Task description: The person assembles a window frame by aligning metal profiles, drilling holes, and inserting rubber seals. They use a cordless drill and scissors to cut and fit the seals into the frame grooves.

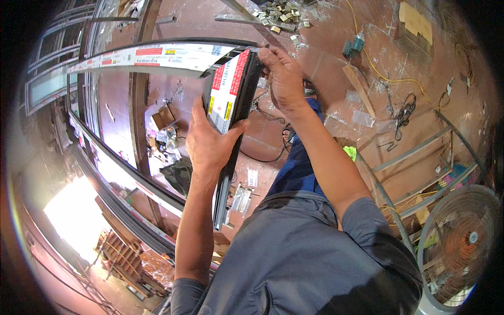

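Note:
In front of me is a large rectangular window frame [230, 94] of dark metal profiles, covered with white, red and yellow printed film. My left hand [209, 143] grips the near profile, thumb on one side and fingers on the other. At the far end of that profile, beside the mitred corner, my right hand [286, 79] is closed in a pinch against the outer edge. What lies between its fingertips is too small to make out. A second film-covered bar [152, 55] runs left from the corner.
A standing fan [464, 239] is at lower right, near a metal rack [415, 152]. A teal power tool [353, 46], a yellow cord [378, 73] and a wooden strip [359, 90] lie on the floor. Small metal pieces [281, 14] are heaped at the top. More frames [50, 89] stand left.

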{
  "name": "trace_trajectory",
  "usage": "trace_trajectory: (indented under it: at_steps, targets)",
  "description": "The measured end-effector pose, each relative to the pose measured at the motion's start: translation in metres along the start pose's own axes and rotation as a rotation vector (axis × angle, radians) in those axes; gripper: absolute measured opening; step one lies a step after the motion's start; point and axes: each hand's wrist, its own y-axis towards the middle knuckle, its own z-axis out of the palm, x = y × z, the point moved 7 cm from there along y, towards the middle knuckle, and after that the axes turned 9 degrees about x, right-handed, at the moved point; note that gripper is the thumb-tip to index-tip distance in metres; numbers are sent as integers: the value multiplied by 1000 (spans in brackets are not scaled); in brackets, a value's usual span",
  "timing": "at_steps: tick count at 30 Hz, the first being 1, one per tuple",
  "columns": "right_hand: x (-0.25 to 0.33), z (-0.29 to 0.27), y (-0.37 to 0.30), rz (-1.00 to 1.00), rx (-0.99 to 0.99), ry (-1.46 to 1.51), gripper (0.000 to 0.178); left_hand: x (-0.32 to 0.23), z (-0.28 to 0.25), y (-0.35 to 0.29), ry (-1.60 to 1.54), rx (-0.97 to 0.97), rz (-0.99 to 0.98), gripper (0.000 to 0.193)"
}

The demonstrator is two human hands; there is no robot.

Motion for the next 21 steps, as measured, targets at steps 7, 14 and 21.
trace_trajectory:
  at_steps: [7, 14, 21]
  targets:
    - [-4, 0, -2, -28, -14, 39, 30, -2, 3, 1, -9, -18, 56, 111]
    - [4, -3, 6, -9, 74, 77, 30, 0, 4, 1, -50, -3, 39, 110]
    - [7, -9, 16, 32, 225, 60, 20, -4, 1, 1, -10, -11, 13, 110]
